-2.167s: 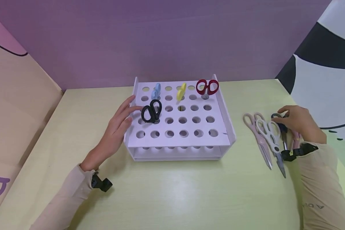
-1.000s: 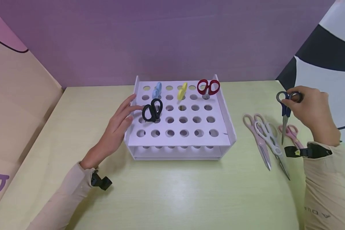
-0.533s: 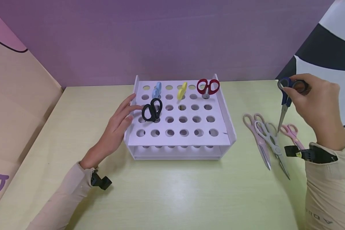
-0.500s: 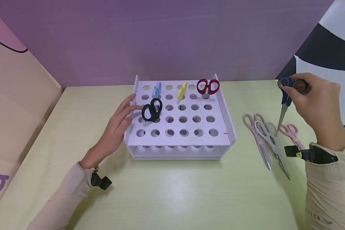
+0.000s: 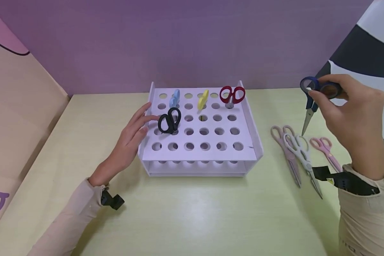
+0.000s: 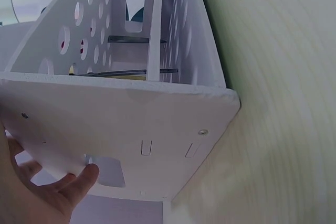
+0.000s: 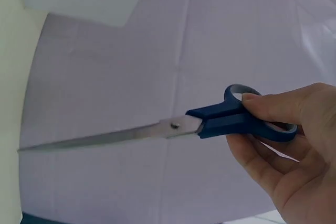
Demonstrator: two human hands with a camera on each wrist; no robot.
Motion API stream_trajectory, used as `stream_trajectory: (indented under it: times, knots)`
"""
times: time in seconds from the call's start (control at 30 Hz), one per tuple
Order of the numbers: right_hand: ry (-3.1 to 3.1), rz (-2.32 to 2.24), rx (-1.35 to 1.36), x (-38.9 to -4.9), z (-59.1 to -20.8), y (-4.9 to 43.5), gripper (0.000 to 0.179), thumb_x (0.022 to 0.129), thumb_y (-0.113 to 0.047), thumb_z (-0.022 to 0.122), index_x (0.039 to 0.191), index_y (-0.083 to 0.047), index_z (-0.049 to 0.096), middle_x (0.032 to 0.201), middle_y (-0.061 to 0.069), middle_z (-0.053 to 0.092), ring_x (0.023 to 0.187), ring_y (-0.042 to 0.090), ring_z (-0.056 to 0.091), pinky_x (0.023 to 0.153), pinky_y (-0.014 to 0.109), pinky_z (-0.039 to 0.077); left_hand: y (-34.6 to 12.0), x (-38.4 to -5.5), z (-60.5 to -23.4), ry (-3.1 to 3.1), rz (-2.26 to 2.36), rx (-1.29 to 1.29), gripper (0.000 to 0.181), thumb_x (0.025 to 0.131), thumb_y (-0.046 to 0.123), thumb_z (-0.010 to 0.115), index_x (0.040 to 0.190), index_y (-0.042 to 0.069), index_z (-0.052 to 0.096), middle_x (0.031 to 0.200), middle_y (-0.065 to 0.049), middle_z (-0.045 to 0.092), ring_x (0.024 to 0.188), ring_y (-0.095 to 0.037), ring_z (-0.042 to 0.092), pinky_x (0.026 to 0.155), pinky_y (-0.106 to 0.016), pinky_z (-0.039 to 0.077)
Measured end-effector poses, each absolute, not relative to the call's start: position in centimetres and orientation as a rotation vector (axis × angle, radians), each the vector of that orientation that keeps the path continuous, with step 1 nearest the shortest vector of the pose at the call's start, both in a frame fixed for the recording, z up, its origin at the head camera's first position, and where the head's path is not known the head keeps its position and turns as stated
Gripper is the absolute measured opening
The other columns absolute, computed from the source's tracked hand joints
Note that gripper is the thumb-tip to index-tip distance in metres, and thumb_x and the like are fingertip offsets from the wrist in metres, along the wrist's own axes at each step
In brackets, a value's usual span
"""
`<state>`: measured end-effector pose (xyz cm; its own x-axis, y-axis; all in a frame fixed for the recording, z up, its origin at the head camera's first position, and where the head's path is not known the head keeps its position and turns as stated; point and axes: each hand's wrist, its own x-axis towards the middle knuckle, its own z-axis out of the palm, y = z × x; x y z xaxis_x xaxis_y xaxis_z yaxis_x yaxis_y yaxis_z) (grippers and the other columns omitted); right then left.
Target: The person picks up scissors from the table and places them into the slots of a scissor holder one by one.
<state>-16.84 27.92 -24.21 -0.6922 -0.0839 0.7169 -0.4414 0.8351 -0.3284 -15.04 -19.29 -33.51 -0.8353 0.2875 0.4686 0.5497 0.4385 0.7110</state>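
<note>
To the right of the white rack (image 5: 196, 155), above the table (image 5: 195, 209), my right hand (image 5: 355, 117) is clamped on the dark blue scissors (image 7: 176, 126); my thumb presses one side of the handle and my fingers curl behind it; the blades lie together and slant downward, and from the head view their tip overlaps the loops of the white scissors (image 5: 303, 155), though I cannot tell how much of a gap lies between.

Those white scissors lie flat on the table; the mauve scissors (image 5: 289, 155) are close on their left and the small pink scissors (image 5: 329, 154) on their right.

My left hand (image 5: 124, 147) rests against the rack's left side panel (image 6: 163, 108), fingers loosely extended and slightly apart, gripping nothing; my thumb lies on the panel's outer face by its cut-out, and one fingertip reaches over the perforated top.

In the holes of that top, handles up, stand the black scissors (image 5: 170, 124) near my left fingers, the light blue scissors (image 5: 174, 99) behind them, the yellow scissors (image 5: 203, 100) around the middle, and the red scissors (image 5: 232, 97) at the right rear; a purple wall (image 5: 192, 46) rises behind.
</note>
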Motion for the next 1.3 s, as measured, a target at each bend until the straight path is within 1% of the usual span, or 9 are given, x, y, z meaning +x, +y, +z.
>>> stream_trajectory:
  times: [0.13,0.27,0.4,0.5,0.6,0.8,0.87,1.0,1.3]
  knots:
    - [-2.225,0.671,0.416,-16.0,-23.5,26.8,0.027,0.086,-0.003,0.075,0.11,0.006,0.069,0.086,0.028,0.07,0.08,-0.03,0.044,0.083,0.0,0.035,-19.2,-15.2,-33.3,-2.41,-1.349,-0.728,0.036,0.102,0.01,0.039,0.13,0.01,0.063,0.161,0.001,0.03,0.148,-0.019,0.024,0.117,-0.055,0.023]
    - [-2.164,0.71,0.445,-15.3,-22.8,25.7,0.028,0.086,-0.002,0.075,0.112,0.006,0.069,0.089,0.023,0.071,0.082,-0.026,0.048,0.088,0.004,0.039,-19.1,-15.4,-33.3,-2.414,-1.35,-0.715,0.037,0.102,0.01,0.039,0.13,0.01,0.063,0.161,0.002,0.03,0.148,-0.019,0.024,0.116,-0.056,0.024]
    - [-2.131,0.813,0.496,-14.7,-22.2,25.0,0.032,0.085,0.002,0.074,0.116,0.007,0.067,0.1,-0.011,0.07,0.085,-0.015,0.056,0.091,0.01,0.045,-19.0,-15.4,-33.5,-2.419,-1.354,-0.69,0.04,0.101,0.012,0.039,0.135,0.011,0.06,0.161,0.003,0.03,0.148,-0.018,0.024,0.117,-0.055,0.024]
    - [-2.119,0.892,0.526,-14.4,-21.8,24.6,0.033,0.085,0.005,0.073,0.117,0.008,0.066,0.103,-0.028,0.063,0.086,-0.006,0.059,0.091,0.013,0.047,-18.8,-15.3,-33.7,-2.411,-1.367,-0.692,0.044,0.1,0.011,0.038,0.14,0.011,0.057,0.161,0.003,0.03,0.149,-0.016,0.024,0.117,-0.052,0.023]
    - [-2.093,0.926,0.543,-14.3,-21.5,24.2,0.032,0.086,0.005,0.072,0.118,0.008,0.066,0.103,-0.019,0.067,0.086,-0.003,0.061,0.092,0.016,0.049,-18.7,-15.3,-33.8,-2.396,-1.376,-0.71,0.046,0.099,0.01,0.038,0.143,0.009,0.053,0.161,0.002,0.03,0.149,-0.015,0.023,0.118,-0.049,0.023]
    - [-1.97,0.986,0.596,-14.4,-20.9,22.4,0.032,0.086,0.005,0.072,0.116,0.013,0.064,0.104,0.016,0.071,0.092,0.005,0.066,0.094,0.023,0.051,-18.4,-15.3,-33.7,-2.386,-1.38,-0.729,0.046,0.1,0.011,0.039,0.144,0.007,0.051,0.162,0.0,0.03,0.149,-0.014,0.023,0.118,-0.047,0.022]
    - [-1.933,1.003,0.63,-14.3,-20.6,21.3,0.031,0.085,0.005,0.073,0.114,0.014,0.064,0.104,0.021,0.071,0.092,0.007,0.066,0.094,0.025,0.052,-18.3,-15.2,-33.7,-2.386,-1.381,-0.728,0.046,0.1,0.011,0.038,0.144,0.008,0.051,0.162,0.0,0.029,0.149,-0.014,0.023,0.119,-0.046,0.022]
    - [-1.875,1.079,0.743,-14.4,-20.4,19.0,0.028,0.081,0.008,0.075,0.106,0.016,0.066,0.098,0.022,0.071,0.087,0.011,0.068,0.088,0.024,0.054,-18.3,-15.2,-33.8,-2.383,-1.384,-0.729,0.046,0.1,0.011,0.038,0.144,0.009,0.051,0.161,-0.001,0.03,0.149,-0.015,0.023,0.119,-0.047,0.022]
    - [-1.94,1.052,0.96,-14.8,-21.0,15.1,0.03,0.076,0.014,0.078,0.103,0.013,0.065,0.096,0.013,0.072,0.086,0.003,0.065,0.084,0.018,0.053,-18.4,-15.2,-33.8,-2.372,-1.373,-0.768,0.043,0.102,0.01,0.04,0.144,0.008,0.052,0.161,-0.004,0.03,0.148,-0.017,0.025,0.118,-0.049,0.023]
